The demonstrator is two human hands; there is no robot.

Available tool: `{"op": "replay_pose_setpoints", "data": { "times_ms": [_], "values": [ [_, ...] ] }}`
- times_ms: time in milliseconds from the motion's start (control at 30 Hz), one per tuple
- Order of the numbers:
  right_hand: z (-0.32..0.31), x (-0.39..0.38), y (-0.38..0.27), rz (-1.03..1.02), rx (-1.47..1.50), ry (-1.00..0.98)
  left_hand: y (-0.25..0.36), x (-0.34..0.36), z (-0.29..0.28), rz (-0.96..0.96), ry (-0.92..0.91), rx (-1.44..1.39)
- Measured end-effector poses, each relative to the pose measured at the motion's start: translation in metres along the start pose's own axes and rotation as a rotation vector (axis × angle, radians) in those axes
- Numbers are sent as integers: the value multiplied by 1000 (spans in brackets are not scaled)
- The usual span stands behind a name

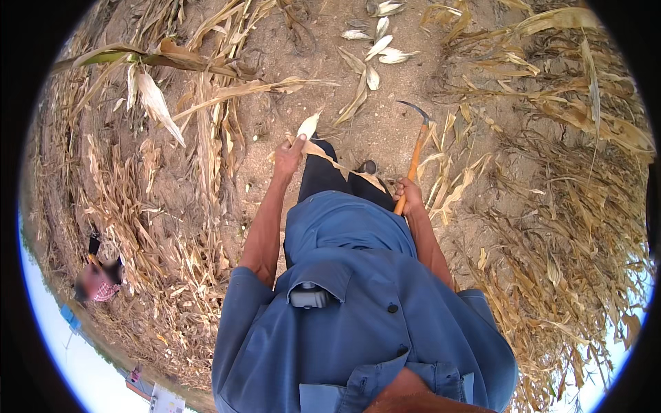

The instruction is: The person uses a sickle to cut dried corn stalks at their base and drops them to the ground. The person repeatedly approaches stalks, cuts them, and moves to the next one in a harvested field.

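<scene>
My left hand [289,154] is closed on a pale husked-over corn ear [309,126], its tip pointing up and away from me. A dry leaf [327,155] trails from near that hand across my dark trousers. In my right hand [409,195], a sickle [416,160] is gripped low on its orange handle, with the thin curved blade pointing left at the far end. Ahead of me on the bare soil lies a loose row of corn ears in pale husks [379,48].
A dry corn stalk [186,62] leans in from the left, with a husked ear [157,103] hanging off it. Dry stalks and leaves [564,186] cover the ground on the right, and more lie on the left. Another person [102,281] is farther off at the left.
</scene>
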State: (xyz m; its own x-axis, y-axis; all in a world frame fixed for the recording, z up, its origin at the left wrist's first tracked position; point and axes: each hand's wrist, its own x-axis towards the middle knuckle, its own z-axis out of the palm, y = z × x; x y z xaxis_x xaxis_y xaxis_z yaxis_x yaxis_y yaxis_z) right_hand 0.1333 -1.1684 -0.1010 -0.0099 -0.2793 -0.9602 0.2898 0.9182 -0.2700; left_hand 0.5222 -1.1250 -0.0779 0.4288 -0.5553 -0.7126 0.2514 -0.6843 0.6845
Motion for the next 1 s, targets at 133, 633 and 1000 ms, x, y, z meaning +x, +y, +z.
{"op": "replay_pose_setpoints", "data": {
  "times_ms": [133,633,1000],
  "values": [
    [-2,4,7,85,54,-39,24,-5,-14,178,51,138],
    [26,26,5,163,-10,-72,5,15,-199,-281,397,734],
    [238,74,39,224,-284,-312,197,146,-148,656,502,-276]
  ]
}}
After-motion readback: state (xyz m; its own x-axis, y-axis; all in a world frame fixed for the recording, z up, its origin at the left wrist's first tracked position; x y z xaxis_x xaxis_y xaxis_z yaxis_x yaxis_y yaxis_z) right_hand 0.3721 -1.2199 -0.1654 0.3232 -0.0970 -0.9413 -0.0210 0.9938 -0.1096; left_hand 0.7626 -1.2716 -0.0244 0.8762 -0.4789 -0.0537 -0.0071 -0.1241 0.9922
